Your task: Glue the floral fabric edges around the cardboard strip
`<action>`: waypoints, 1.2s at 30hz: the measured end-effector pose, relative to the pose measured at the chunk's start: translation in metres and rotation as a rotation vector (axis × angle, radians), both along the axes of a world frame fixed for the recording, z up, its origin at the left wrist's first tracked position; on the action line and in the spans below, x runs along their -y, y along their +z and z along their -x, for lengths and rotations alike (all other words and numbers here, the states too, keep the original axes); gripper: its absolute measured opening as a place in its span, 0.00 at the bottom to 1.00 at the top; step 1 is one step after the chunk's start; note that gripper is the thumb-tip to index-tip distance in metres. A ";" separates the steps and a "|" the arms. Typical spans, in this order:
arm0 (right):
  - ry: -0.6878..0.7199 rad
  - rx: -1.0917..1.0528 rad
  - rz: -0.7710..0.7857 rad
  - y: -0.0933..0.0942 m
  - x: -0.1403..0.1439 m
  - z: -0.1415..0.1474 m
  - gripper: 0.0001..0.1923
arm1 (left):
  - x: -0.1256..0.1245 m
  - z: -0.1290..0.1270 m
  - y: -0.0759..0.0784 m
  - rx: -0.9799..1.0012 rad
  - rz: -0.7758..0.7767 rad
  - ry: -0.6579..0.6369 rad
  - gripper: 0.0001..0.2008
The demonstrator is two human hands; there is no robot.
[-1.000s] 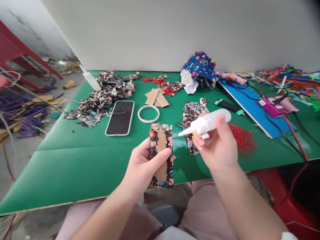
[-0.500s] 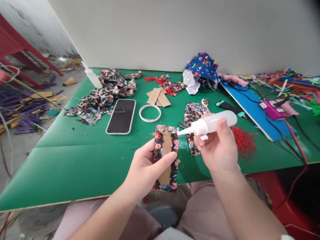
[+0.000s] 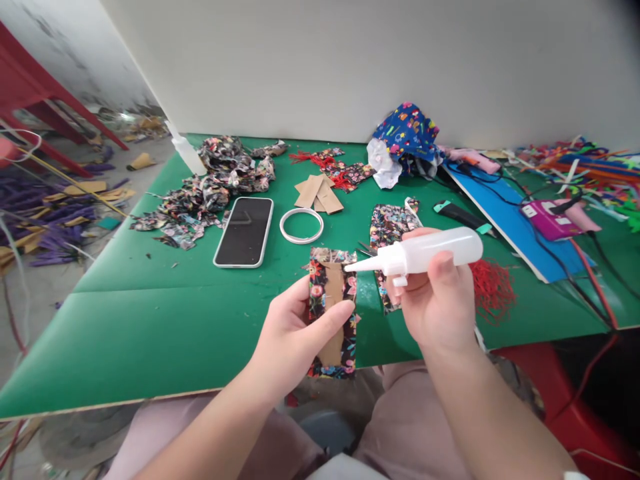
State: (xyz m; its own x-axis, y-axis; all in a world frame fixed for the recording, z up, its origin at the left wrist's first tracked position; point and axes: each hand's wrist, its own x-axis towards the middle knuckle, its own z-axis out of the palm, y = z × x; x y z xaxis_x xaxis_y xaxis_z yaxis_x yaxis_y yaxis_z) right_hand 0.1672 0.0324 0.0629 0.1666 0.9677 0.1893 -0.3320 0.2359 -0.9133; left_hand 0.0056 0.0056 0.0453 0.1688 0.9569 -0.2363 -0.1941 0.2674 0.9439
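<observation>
My left hand point(image 3: 293, 337) holds a rectangle of black floral fabric point(image 3: 334, 310) with a brown cardboard strip laid along its middle, thumb pressed across it. It hangs just over the near edge of the green table point(image 3: 150, 320). My right hand point(image 3: 440, 303) grips a white squeeze bottle point(image 3: 425, 250) lying almost level, nozzle pointing left. The nozzle tip touches or nearly touches the top of the cardboard strip.
On the table lie a phone point(image 3: 244, 231), a white ring point(image 3: 301, 225), cardboard strips point(image 3: 317, 193), floral scrap piles point(image 3: 210, 187), another floral piece point(image 3: 387, 230), red threads point(image 3: 493, 290), a blue fabric bundle point(image 3: 407, 137), a blue board point(image 3: 505, 220), a pink device point(image 3: 547, 217) and a second bottle point(image 3: 186, 153).
The bottle has swung lower and leftward until its nozzle reaches the top of the fabric piece. My left hand has shifted the fabric slightly right and up.
</observation>
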 end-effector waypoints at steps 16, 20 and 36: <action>0.004 -0.064 0.106 -0.007 -0.004 0.004 0.18 | 0.000 0.000 -0.003 0.012 -0.026 0.002 0.11; -0.027 0.024 0.008 -0.008 -0.002 0.004 0.15 | -0.002 -0.002 -0.001 -0.081 -0.079 0.024 0.12; -0.066 0.288 -0.090 -0.012 0.007 0.011 0.17 | -0.003 -0.005 -0.005 -0.394 -0.240 0.001 0.12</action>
State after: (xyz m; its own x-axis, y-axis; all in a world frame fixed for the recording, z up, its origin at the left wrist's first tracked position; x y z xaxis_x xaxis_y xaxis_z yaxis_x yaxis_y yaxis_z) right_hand 0.1563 0.0257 0.0508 0.1560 0.9338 0.3221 -0.0436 0.3323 -0.9422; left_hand 0.0102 0.0083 0.0399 0.1098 0.9925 -0.0543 0.1918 0.0325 0.9809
